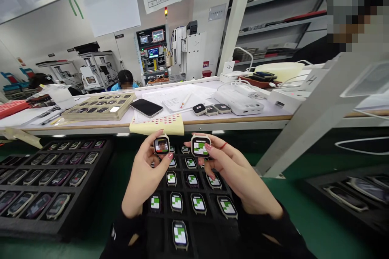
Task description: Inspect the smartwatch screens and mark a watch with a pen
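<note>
My left hand [147,174] is closed around a small smartwatch body [161,145] whose screen shows a camera picture. My right hand [235,174] pinches a second watch body [200,147] with a green and white test pattern on its screen. Both are held up side by side above a black tray [158,214] full of several more watch bodies, most showing the same green and white pattern. Black sleeves cover both wrists.
A second black tray [57,218] of dark-screened watches lies to the left, another tray [349,198] to the right. On the white shelf behind are a beige tray [100,107], a phone [146,107], three watch bodies [211,109], a yellow dotted sheet [158,124]. Other people sit beyond.
</note>
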Demonstrator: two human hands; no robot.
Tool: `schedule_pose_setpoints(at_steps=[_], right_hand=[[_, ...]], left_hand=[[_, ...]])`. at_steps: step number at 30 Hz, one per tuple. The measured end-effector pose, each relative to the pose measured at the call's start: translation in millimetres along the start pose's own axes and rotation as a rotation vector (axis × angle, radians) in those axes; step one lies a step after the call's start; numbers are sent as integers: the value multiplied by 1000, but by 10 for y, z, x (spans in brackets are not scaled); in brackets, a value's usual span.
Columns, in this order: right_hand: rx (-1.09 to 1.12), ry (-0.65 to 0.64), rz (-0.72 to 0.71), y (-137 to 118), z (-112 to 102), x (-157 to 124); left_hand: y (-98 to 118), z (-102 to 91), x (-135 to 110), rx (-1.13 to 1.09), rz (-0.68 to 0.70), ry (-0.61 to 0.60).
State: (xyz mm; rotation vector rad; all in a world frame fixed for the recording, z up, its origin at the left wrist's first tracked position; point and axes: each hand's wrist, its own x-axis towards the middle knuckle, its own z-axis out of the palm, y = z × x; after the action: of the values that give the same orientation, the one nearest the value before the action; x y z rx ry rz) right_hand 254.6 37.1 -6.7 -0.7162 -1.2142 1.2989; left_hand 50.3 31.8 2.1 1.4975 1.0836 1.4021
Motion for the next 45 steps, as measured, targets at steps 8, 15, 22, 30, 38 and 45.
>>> schedule_pose_setpoints(at_steps=[8,15,22,30,38,45], right_hand=[[-110,-28,58,-155,-110,-191],[-173,-131,234,115,-308,-568],[-476,-155,162,214,-293,-681],[-359,-236,279,539,-204,-834],[-803,-260,-5,686,-289,-1026],[-917,-97,-171,712,-369,-1120]], left_hand=[[-231,-46,-342,115,-266,-238],[-628,-219,-884,581,-476,-326],[-607,-226,-889,714,-382,-312],[-347,154,-866,17,-563,-447],[-671,374,-951,-276,-681,-373],[-715,460,-915,-199,-718,-260]])
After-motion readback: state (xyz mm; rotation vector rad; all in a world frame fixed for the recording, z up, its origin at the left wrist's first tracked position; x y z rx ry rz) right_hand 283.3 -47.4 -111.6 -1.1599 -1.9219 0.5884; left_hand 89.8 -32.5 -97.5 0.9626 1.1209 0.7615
